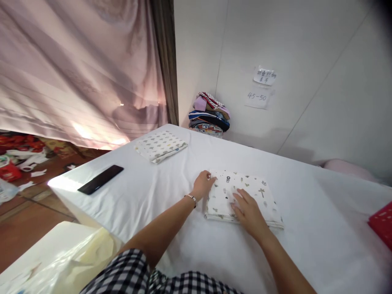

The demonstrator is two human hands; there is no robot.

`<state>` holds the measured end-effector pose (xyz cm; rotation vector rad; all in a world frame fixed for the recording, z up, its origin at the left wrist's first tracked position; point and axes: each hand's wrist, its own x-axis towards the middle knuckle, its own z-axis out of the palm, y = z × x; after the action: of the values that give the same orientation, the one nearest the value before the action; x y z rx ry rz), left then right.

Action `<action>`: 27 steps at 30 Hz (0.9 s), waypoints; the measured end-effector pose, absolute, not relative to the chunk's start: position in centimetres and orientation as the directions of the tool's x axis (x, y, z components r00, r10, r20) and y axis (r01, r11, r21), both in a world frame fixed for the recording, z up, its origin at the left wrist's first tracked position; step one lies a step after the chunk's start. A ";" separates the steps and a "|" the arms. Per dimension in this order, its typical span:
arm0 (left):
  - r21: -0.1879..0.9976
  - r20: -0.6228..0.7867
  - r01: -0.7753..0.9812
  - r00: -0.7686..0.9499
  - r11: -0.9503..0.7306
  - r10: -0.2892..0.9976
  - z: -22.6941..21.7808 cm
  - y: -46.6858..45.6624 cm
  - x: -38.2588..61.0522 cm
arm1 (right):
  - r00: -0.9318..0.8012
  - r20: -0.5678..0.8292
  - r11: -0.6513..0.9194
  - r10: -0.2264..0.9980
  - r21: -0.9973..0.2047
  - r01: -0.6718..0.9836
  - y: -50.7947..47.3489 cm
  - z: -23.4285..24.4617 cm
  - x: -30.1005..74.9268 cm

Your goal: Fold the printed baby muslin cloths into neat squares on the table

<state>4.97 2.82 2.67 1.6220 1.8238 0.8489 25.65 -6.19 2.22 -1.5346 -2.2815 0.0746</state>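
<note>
A folded white cloth with small prints [245, 192] lies on the white table [171, 196] in front of me. My left hand [203, 183] grips its far left corner, fingers curled on the edge. My right hand [249, 210] lies flat on the near part of the cloth, fingers stretched out. A bracelet sits on my left wrist.
A second folded printed cloth [161, 145] lies at the far left of the table. A black phone [100, 179] rests near the left edge. A pile of coloured cloths [210, 115] stands at the wall corner. A red object [382, 222] is at the right edge. A plastic bag [61, 257] sits lower left.
</note>
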 end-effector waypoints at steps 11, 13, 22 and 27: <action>0.657 -0.049 0.737 -0.165 0.156 0.985 2.5 7.5 6.7 | -0.343 0.132 0.357 0.930 -0.109 0.928 -5.3 -0.7 22.7; 0.680 -0.050 0.715 -0.178 0.164 0.983 2.5 8.0 6.7 | -0.341 0.142 0.358 0.929 -0.114 0.927 -5.4 -0.7 22.8; 0.720 -0.158 0.638 -0.233 0.274 0.959 1.3 8.3 5.4 | -0.366 0.200 0.397 0.909 -0.143 0.907 -5.3 -0.9 22.8; 0.702 -0.192 0.650 -0.219 0.290 0.957 2.3 10.4 6.0 | -0.358 0.207 0.391 0.910 -0.144 0.909 -5.3 -0.8 22.7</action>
<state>5.98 10.42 2.33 1.4328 1.9560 0.6518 22.72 -5.27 -0.77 -1.6064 -2.3980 0.0067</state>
